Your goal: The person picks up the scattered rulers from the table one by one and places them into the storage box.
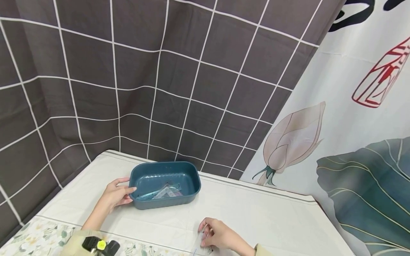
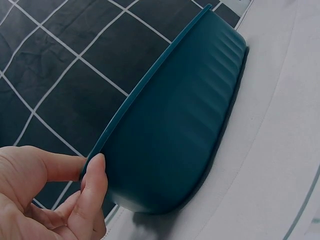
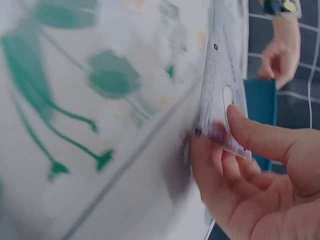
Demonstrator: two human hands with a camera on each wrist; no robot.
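My left hand point(image 1: 116, 195) is at the left end of a dark blue-green plastic basin point(image 1: 164, 204). In the left wrist view, its thumb and fingers point(image 2: 94, 192) pinch the basin's rim. Inside the basin lies a small pile of clear plastic pieces point(image 1: 168, 192), one shaped like a set square. Nearer the front, to the right of the basin, my right hand point(image 1: 219, 234) pinches a clear set square point(image 3: 216, 85) with printed scale marks, thumb on one face and fingers behind. It is held close over the tablecloth.
A white tablecloth point(image 1: 256, 213) with a floral front border covers the table. Behind it hangs a dark checked curtain point(image 1: 134, 106), and to the right a white cloth with a printed flower point(image 1: 289, 138). A dark device point(image 1: 100, 245) sits on the left wrist.
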